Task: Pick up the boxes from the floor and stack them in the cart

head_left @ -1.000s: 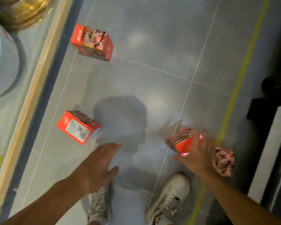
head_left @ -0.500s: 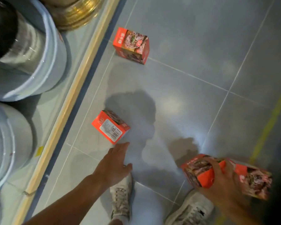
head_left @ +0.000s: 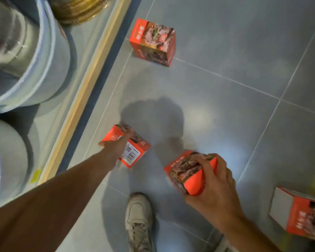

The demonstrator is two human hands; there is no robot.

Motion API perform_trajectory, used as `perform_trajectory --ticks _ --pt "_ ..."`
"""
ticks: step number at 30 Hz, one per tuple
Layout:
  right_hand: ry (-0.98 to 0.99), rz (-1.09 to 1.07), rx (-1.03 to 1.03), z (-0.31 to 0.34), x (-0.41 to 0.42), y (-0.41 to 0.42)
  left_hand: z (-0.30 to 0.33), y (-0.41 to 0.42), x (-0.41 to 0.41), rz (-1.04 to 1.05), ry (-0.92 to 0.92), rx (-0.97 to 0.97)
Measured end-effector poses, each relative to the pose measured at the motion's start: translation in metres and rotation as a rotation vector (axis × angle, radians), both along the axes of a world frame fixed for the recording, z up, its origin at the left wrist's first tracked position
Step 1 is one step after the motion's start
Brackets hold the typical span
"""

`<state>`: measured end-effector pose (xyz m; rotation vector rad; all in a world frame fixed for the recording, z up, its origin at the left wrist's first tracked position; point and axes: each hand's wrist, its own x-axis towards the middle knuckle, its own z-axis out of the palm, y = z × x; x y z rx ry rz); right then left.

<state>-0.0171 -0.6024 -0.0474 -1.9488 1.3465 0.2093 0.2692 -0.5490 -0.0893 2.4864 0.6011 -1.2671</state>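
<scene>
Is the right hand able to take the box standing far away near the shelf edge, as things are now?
Probably not. The right hand already grips a box, so it is occupied. The far box stands on bare floor well beyond both hands, with nothing blocking it.

Grey tiled floor (head_left: 225, 42) underfoot, pale grout lines crossing it, a dark shadow (head_left: 153, 117) pooled mid-frame. One white sneaker (head_left: 138, 220) planted at the bottom edge. Along the left runs a yellow strip (head_left: 84, 91) with a dark band beside it. Beyond that, big pale tubs (head_left: 35, 60) and something gold (head_left: 76, 10) up top.
</scene>
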Motion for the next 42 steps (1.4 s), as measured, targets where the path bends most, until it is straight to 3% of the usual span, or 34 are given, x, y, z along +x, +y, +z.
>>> perform_trajectory --ticks 3,5,7,10,13,19,25,32,37,42 --pt "-0.025 0.031 0.001 -0.011 0.002 -0.009 -0.030 -0.002 0.004 0.167 -0.051 -0.070" --pt "-0.050 0.024 -0.001 -0.013 -0.003 -0.016 -0.039 0.004 0.000 0.172 -0.152 -0.071" --pt "-0.043 0.024 0.001 -0.007 -0.011 -0.023 -0.031 0.012 -0.012 -0.008 -0.254 -0.067" --pt "-0.008 0.043 0.004 0.018 -0.027 -0.031 0.008 0.025 -0.029 -0.403 -0.353 -0.218" --pt "0.041 0.056 -0.026 0.070 -0.043 -0.044 0.077 0.026 -0.039 -0.613 -0.279 -0.415" --pt "0.055 0.009 -0.084 0.230 -0.058 -0.074 0.255 -0.007 -0.059 -0.673 -0.173 -0.651" --pt "0.013 -0.002 -0.158 0.429 -0.057 -0.096 0.472 -0.054 -0.061 -0.803 -0.235 -0.882" --pt "-0.074 -0.089 -0.322 0.651 -0.059 -0.089 0.692 -0.055 -0.047 -0.794 -0.337 -1.111" --pt "-0.120 -0.092 -0.422 0.758 -0.058 -0.066 0.792 -0.024 -0.046 -0.835 -0.447 -1.245" --pt "-0.131 -0.048 -0.498 0.825 -0.053 -0.052 0.840 0.000 -0.032 -0.909 -0.459 -1.303"
